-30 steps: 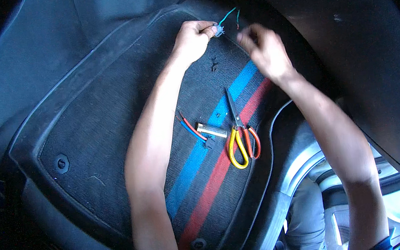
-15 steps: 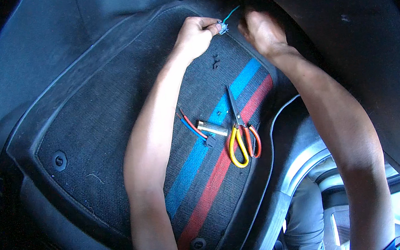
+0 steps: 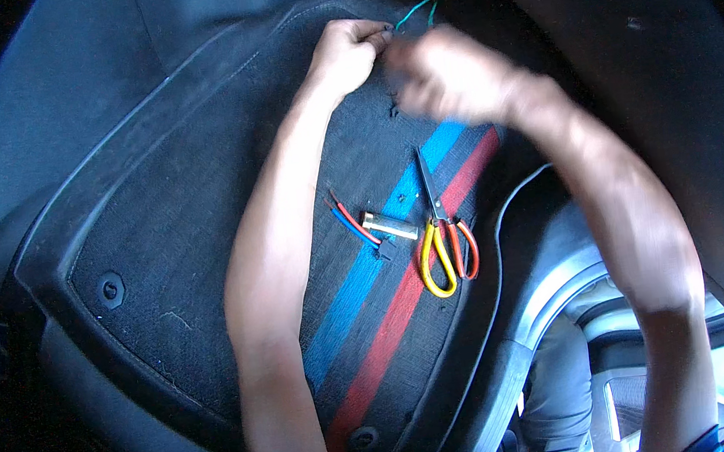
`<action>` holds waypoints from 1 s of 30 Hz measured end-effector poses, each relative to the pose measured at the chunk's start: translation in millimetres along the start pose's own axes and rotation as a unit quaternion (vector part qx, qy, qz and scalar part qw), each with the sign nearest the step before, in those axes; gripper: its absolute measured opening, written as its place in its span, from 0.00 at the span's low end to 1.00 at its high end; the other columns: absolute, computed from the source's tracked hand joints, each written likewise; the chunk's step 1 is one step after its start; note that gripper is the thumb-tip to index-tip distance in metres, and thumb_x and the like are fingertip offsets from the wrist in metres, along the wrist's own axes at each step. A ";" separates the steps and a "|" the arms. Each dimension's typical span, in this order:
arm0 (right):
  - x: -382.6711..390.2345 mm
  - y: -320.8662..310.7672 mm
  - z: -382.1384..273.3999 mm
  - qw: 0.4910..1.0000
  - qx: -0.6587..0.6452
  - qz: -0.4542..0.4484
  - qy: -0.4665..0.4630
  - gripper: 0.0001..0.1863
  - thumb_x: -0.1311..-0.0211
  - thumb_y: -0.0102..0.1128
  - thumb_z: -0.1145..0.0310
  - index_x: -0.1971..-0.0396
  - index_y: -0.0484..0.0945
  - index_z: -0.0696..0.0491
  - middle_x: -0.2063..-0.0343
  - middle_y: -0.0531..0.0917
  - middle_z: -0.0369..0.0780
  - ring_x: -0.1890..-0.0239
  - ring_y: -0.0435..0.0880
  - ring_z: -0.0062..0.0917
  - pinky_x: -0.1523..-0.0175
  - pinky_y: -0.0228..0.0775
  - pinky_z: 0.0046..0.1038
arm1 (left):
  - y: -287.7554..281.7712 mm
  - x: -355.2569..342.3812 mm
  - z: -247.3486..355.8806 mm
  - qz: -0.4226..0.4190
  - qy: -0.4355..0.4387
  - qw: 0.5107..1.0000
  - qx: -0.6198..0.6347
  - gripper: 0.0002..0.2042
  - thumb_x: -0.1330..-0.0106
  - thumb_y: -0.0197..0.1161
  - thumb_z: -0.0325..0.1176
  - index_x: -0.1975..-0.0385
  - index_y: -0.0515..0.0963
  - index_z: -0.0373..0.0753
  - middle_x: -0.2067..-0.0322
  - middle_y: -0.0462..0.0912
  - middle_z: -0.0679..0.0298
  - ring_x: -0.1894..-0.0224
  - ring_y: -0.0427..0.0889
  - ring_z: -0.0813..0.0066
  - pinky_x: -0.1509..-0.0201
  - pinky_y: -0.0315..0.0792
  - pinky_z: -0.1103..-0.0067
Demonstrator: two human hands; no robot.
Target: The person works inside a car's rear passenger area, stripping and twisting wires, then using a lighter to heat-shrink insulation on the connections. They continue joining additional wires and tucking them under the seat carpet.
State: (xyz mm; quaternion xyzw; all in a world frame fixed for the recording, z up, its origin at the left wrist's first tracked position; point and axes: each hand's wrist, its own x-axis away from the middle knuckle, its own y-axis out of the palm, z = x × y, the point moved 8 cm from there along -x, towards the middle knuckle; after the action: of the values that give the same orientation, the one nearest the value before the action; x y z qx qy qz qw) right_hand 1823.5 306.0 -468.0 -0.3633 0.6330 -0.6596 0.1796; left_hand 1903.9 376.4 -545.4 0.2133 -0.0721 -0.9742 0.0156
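My left hand (image 3: 346, 51) is closed at the far edge of a dark car floor mat (image 3: 193, 217), pinching the end of thin teal wires (image 3: 415, 11). My right hand (image 3: 443, 76) is blurred with motion just right of it, low over the mat; whether it grips anything cannot be made out. Scissors (image 3: 441, 235) with yellow and orange handles lie shut on the mat's blue and red stripes below both hands. Beside them lie a small pale cylinder (image 3: 388, 226) and short red and blue wire pieces (image 3: 351, 220).
The mat has a raised rubber rim (image 3: 45, 321) and round fasteners (image 3: 110, 291). A dark curved trim panel (image 3: 626, 48) rises on the right. A silver door sill (image 3: 554, 294) and my trouser leg show at the lower right.
My right hand has swung left and down from the wire ends toward my left hand. My left hand stays put on the wires. The scissors have not moved.
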 end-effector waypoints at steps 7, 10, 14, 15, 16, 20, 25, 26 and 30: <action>91.2 75.0 -93.1 0.986 -0.116 -0.077 -0.096 0.09 0.34 0.55 0.68 0.73 0.70 0.56 0.89 0.70 0.35 0.87 0.74 0.26 0.80 0.70 0.31 | -1.0 1.0 -0.1 -0.004 -0.024 0.999 -0.032 0.14 0.32 0.63 0.35 0.51 0.83 0.36 0.57 0.87 0.55 0.53 0.85 0.70 0.44 0.76 0.72; 135.2 84.7 -121.8 0.982 -0.024 -0.087 -0.163 0.13 0.32 0.53 0.65 0.76 0.71 0.55 0.94 0.69 0.37 0.90 0.76 0.30 0.85 0.67 0.35 | 1.9 1.1 0.0 0.000 -0.030 0.999 -0.033 0.14 0.32 0.63 0.36 0.51 0.83 0.36 0.57 0.87 0.55 0.52 0.85 0.69 0.43 0.75 0.72; 176.4 105.1 -117.3 0.953 -0.078 -0.264 -0.127 0.32 0.31 0.49 0.40 0.86 0.76 0.51 0.92 0.72 0.40 0.82 0.81 0.33 0.64 0.76 0.37 | 5.8 2.9 7.9 -0.011 -0.008 0.999 -0.032 0.15 0.32 0.63 0.36 0.50 0.83 0.37 0.57 0.87 0.55 0.51 0.85 0.67 0.42 0.75 0.71; 175.1 96.5 -110.1 0.962 -0.065 -0.227 -0.140 0.33 0.31 0.46 0.38 0.84 0.76 0.51 0.86 0.76 0.42 0.77 0.83 0.37 0.63 0.77 0.36 | 6.2 4.8 8.6 -0.014 -0.008 0.999 -0.028 0.15 0.32 0.63 0.37 0.50 0.83 0.37 0.56 0.87 0.55 0.51 0.85 0.67 0.42 0.75 0.71; 167.7 91.8 -94.1 0.975 -0.081 -0.186 -0.086 0.28 0.31 0.50 0.44 0.80 0.77 0.52 0.81 0.79 0.42 0.73 0.84 0.38 0.61 0.77 0.37 | 6.9 5.7 8.4 -0.019 -0.014 0.999 -0.029 0.15 0.32 0.63 0.37 0.50 0.83 0.37 0.56 0.87 0.55 0.51 0.85 0.67 0.42 0.75 0.70; 141.5 85.1 -57.0 1.000 0.022 -0.010 0.011 0.09 0.43 0.61 0.74 0.61 0.80 0.56 0.63 0.81 0.44 0.61 0.84 0.38 0.56 0.79 0.40 | 7.5 5.1 11.8 -0.023 0.001 1.000 -0.021 0.17 0.33 0.65 0.39 0.48 0.82 0.39 0.60 0.86 0.62 0.58 0.81 0.77 0.50 0.73 0.77; 125.0 107.3 -52.1 0.989 -0.083 0.047 0.110 0.12 0.38 0.63 0.71 0.56 0.80 0.58 0.63 0.81 0.45 0.61 0.85 0.38 0.55 0.79 0.38 | 12.9 5.8 16.6 -0.033 0.021 0.999 -0.008 0.19 0.34 0.66 0.43 0.47 0.82 0.40 0.61 0.86 0.66 0.60 0.80 0.82 0.53 0.73 0.81; 117.1 108.3 -57.0 0.989 -0.080 0.081 0.099 0.13 0.37 0.62 0.70 0.55 0.80 0.58 0.61 0.80 0.46 0.59 0.85 0.39 0.52 0.78 0.37 | 14.0 6.3 17.4 -0.038 0.020 0.999 -0.011 0.19 0.34 0.66 0.44 0.47 0.82 0.41 0.60 0.86 0.66 0.60 0.80 0.82 0.53 0.73 0.81; 86.9 124.6 -64.4 0.982 -0.073 0.126 0.117 0.18 0.34 0.60 0.63 0.51 0.80 0.60 0.50 0.77 0.50 0.46 0.78 0.41 0.38 0.70 0.37 | 13.6 6.2 24.1 -0.052 0.034 0.998 -0.009 0.17 0.35 0.66 0.42 0.51 0.83 0.41 0.58 0.87 0.58 0.55 0.85 0.71 0.47 0.79 0.69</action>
State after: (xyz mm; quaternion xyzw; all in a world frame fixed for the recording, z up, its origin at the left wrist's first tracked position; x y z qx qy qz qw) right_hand 1691.8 274.1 -562.3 -0.2128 0.7369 -0.6216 0.1590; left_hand 1888.2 365.8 -524.4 0.2495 -0.0518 -0.9665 -0.0307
